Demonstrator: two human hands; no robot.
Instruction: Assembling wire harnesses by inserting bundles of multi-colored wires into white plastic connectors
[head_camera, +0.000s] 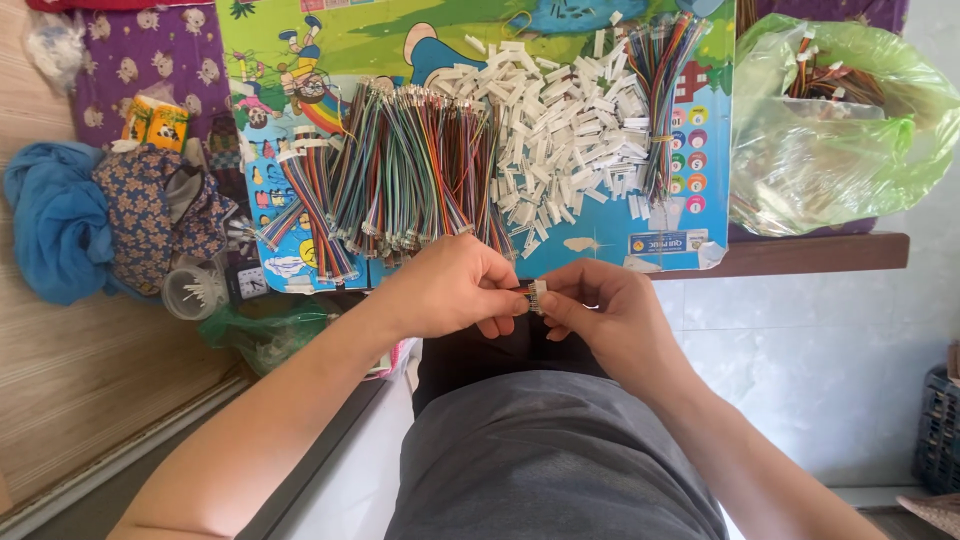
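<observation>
Right now we have a small white plastic connector (538, 296) pinched between our two hands, just above our lap and near the front edge of the low table (800, 255). It is a tiny pale block, and a short run of coloured wires (521, 289) meets it from the left; most of both is hidden by our fingers, so we cannot tell how far the wires sit inside it.

Our left hand (450, 285) is curled nearly closed, its fingertips gripping the wire end. Our right hand (600, 310) is likewise closed down, thumb and forefinger nipped on the connector. The two hands touch at the fingertips.

On the colourful cartoon mat (350, 50) that covers the table lie a broad bundle of multicoloured wire harnesses (410, 165), a heap of loose white connectors (565, 125) just beside it, and a thinner wire bundle (665, 90) at the right. A green plastic bag (830, 150) sits open at the table's right end with more wired pieces inside. At the left, a small clear cup (195, 290) holds white sticks, near a blue cloth (55, 215) and a floral cloth (150, 210)
</observation>
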